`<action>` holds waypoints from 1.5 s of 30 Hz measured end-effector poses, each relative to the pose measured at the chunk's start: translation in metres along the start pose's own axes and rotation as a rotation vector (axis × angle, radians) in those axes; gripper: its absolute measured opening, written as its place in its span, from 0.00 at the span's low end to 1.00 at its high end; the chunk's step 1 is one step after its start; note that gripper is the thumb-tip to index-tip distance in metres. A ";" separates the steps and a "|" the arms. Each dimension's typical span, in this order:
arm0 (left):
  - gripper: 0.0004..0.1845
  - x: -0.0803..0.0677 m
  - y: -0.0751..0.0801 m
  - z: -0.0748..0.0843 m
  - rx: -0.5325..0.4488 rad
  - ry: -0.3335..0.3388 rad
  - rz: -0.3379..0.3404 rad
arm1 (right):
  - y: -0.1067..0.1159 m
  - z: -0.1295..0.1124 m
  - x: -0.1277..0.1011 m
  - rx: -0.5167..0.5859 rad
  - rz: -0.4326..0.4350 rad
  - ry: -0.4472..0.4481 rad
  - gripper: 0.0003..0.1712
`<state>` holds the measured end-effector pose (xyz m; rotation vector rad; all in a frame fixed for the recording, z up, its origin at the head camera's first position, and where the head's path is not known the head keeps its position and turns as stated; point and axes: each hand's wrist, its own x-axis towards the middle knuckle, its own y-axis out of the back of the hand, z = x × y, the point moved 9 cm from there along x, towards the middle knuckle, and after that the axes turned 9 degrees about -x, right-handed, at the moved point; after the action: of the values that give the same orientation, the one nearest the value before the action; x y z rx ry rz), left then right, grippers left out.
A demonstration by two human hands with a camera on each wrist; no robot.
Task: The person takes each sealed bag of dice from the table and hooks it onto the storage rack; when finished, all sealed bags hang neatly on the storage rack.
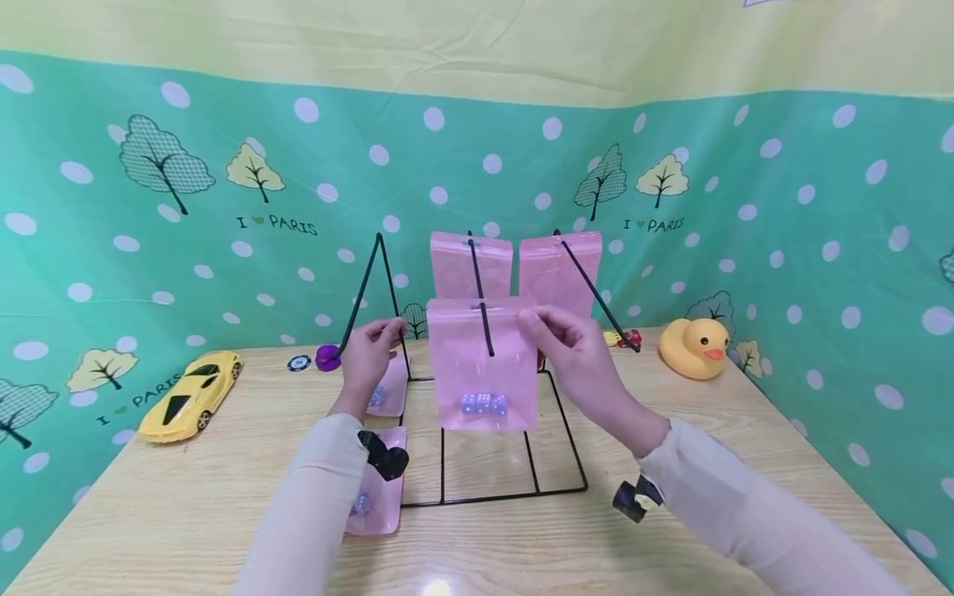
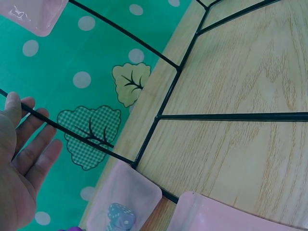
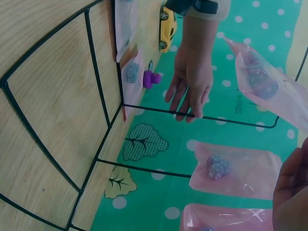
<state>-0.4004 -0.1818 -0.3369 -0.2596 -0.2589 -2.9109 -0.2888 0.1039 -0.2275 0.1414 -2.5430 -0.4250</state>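
In the head view, a translucent pink plastic zip bag holding three pale blue dice (image 1: 483,364) is seen hanging on the middle prong of a black wire display rack (image 1: 566,422) standing on a light wooden table (image 1: 186,513). The bag's top right corner is pinched by the right hand (image 1: 577,352). The left hand (image 1: 370,354) is held at the rack's left prong, just beside the bag's left edge, fingers relaxed and gripping nothing. Two more pink bags (image 1: 471,263) are hung on prongs behind. Other pink bags (image 1: 376,497) lie flat on the table at the left. A yellow toy car (image 1: 192,396) and a yellow rubber duck (image 1: 693,348) sit well apart on either side.

In the left wrist view, the left hand's straight fingers (image 2: 36,149) are shown touching a black prong, with the rack's base grid lying on the table.

In the right wrist view, the left hand is seen open against a prong; the right hand's grip is mostly out of frame.
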 end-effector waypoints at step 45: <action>0.20 -0.001 -0.001 -0.003 -0.004 0.038 -0.017 | -0.003 0.006 0.077 -0.401 0.157 0.021 0.16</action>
<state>-0.4001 -0.1808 -0.3400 -0.2034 -0.2499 -2.9300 -0.3563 0.0882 -0.1945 -0.2005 -2.3713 -0.8506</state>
